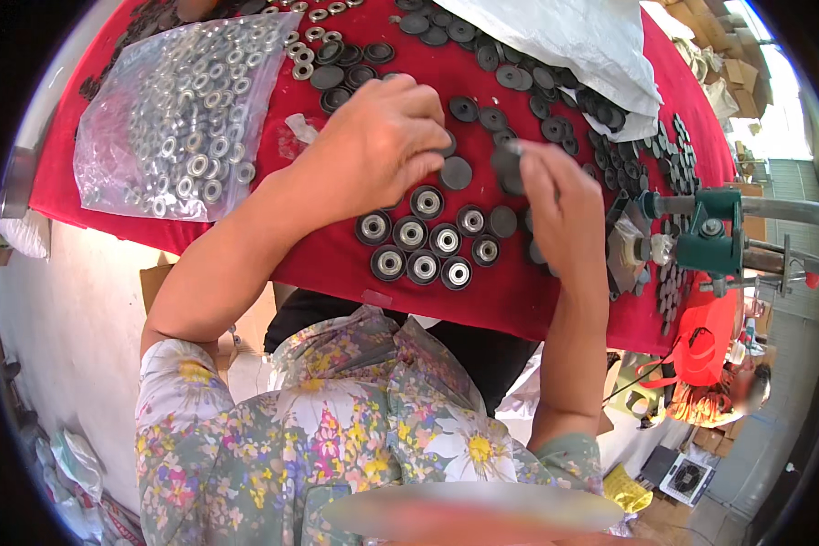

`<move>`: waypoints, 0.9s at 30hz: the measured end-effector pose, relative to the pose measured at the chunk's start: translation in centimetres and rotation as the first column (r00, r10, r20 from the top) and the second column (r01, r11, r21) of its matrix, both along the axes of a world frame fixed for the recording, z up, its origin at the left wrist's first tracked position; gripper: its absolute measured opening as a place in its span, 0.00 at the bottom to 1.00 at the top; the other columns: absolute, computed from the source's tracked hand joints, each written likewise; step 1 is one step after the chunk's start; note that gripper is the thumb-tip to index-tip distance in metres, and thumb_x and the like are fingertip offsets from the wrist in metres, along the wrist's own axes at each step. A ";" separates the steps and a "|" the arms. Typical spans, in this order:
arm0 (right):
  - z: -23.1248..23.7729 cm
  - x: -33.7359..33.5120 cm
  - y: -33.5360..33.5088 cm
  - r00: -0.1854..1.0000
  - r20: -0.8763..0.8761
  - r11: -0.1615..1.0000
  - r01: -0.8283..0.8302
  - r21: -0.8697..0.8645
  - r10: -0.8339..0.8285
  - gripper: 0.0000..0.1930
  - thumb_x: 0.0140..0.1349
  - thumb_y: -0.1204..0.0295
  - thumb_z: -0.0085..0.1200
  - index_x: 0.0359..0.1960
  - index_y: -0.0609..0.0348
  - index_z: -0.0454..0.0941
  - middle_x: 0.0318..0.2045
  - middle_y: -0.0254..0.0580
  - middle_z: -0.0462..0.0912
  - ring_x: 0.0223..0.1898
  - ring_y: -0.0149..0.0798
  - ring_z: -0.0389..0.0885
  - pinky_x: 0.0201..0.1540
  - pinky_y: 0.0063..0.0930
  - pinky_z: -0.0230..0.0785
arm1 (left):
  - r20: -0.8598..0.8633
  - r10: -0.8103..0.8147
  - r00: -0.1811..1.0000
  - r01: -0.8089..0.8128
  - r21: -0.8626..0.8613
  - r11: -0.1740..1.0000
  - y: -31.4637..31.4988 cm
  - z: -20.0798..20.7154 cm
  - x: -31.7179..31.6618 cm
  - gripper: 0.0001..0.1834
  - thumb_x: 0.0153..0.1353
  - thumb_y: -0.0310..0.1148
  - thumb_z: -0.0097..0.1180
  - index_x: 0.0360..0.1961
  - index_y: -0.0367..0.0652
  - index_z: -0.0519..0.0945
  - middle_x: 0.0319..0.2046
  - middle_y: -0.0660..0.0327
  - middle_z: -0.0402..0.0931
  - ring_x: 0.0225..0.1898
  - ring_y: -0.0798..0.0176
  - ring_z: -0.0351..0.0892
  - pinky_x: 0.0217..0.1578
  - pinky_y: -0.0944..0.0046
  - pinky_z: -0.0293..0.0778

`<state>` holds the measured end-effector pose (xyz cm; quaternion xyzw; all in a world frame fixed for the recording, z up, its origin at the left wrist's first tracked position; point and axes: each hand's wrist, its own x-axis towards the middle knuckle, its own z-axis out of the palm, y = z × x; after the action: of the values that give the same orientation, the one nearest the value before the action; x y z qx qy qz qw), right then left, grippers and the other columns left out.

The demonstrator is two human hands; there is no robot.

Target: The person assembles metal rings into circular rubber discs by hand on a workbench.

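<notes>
My left hand [391, 132] is over the middle of the red-covered table, its fingers curled. A black disc [449, 144] shows at its fingertips; whether they grip it is hidden. To the right, my right hand [560, 196] pinches a dark round cap [508, 171], slightly blurred, between thumb and fingers. Another flat black disc [456, 173] lies between my hands. Closer to me sits a cluster of black round cups with metal ball bearings [410, 234] seated in them. A plain black disc [502, 221] lies at the right of this cluster.
A clear plastic bag of loose bearings [200, 118] lies on the left. Many black caps [510, 77] spread across the far and right side, partly under a white sack [573, 45]. A green metal clamp-like fixture [714, 232] stands at the right edge of the red cloth [328, 259].
</notes>
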<state>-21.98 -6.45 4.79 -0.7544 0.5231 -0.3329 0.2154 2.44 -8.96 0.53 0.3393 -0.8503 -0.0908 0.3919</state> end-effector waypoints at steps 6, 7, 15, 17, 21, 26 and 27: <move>-1.8 -0.7 4.5 0.960 -0.270 0.987 -0.105 -0.120 0.070 0.05 0.63 0.73 0.61 0.39 0.56 0.85 0.29 0.39 0.82 0.34 0.44 0.80 0.42 0.40 0.64 | 0.003 -0.250 0.968 0.250 0.028 0.968 1.8 0.6 -2.7 0.14 0.47 0.29 0.72 0.35 0.39 0.84 0.39 0.61 0.77 0.43 0.53 0.75 0.48 0.53 0.70; -2.3 -0.7 4.6 0.961 -0.268 0.988 -0.099 -0.122 0.063 0.05 0.63 0.73 0.61 0.39 0.56 0.85 0.29 0.39 0.82 0.34 0.44 0.80 0.42 0.40 0.64 | 0.005 -0.256 0.967 0.256 0.027 0.966 1.8 0.5 -2.9 0.14 0.47 0.29 0.72 0.35 0.39 0.84 0.39 0.61 0.77 0.43 0.53 0.75 0.48 0.53 0.70; -4.1 -0.1 3.9 0.963 -0.265 0.967 -0.023 -0.254 -0.046 0.04 0.62 0.72 0.62 0.37 0.54 0.85 0.30 0.35 0.80 0.36 0.43 0.78 0.44 0.40 0.60 | 0.022 -0.268 0.963 0.267 0.054 0.962 2.1 0.1 -2.9 0.13 0.48 0.30 0.71 0.35 0.39 0.84 0.38 0.62 0.77 0.45 0.54 0.75 0.50 0.52 0.70; -4.3 0.0 3.8 0.971 -0.235 0.974 -0.020 -0.224 -0.034 0.04 0.62 0.72 0.62 0.37 0.53 0.85 0.31 0.35 0.80 0.37 0.42 0.78 0.45 0.40 0.59 | 0.020 -0.266 0.964 0.265 0.037 0.964 2.0 0.0 -3.0 0.12 0.49 0.30 0.71 0.35 0.39 0.84 0.38 0.62 0.77 0.45 0.54 0.75 0.51 0.52 0.70; -4.9 0.5 3.6 0.975 -0.218 0.968 -0.019 -0.250 -0.037 0.03 0.62 0.70 0.62 0.36 0.52 0.85 0.34 0.33 0.79 0.40 0.41 0.76 0.48 0.41 0.55 | 0.012 -0.245 0.969 0.245 0.019 0.969 1.9 -0.3 -3.0 0.12 0.49 0.30 0.71 0.34 0.40 0.83 0.38 0.62 0.77 0.44 0.54 0.76 0.51 0.53 0.70; -5.2 0.4 3.7 0.959 -0.261 0.949 0.021 -0.315 -0.108 0.03 0.61 0.70 0.63 0.36 0.52 0.85 0.36 0.32 0.80 0.42 0.40 0.76 0.50 0.43 0.55 | 0.029 -0.262 0.965 0.261 0.019 0.965 2.0 -0.2 -3.0 0.12 0.49 0.30 0.71 0.35 0.40 0.84 0.38 0.62 0.77 0.44 0.53 0.75 0.51 0.53 0.70; -5.2 0.4 3.9 0.961 -0.260 0.950 0.013 -0.313 -0.098 0.04 0.61 0.71 0.63 0.36 0.52 0.85 0.37 0.32 0.80 0.43 0.41 0.76 0.50 0.43 0.55 | 0.034 -0.269 0.963 0.268 0.022 0.963 2.1 -0.1 -3.1 0.12 0.50 0.30 0.70 0.35 0.39 0.84 0.38 0.61 0.77 0.44 0.53 0.75 0.51 0.53 0.70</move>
<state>-21.59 -2.60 -0.36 -0.8021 0.5106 -0.3094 0.0116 -0.63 -6.89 0.40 0.2260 -0.8947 -0.1443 0.3574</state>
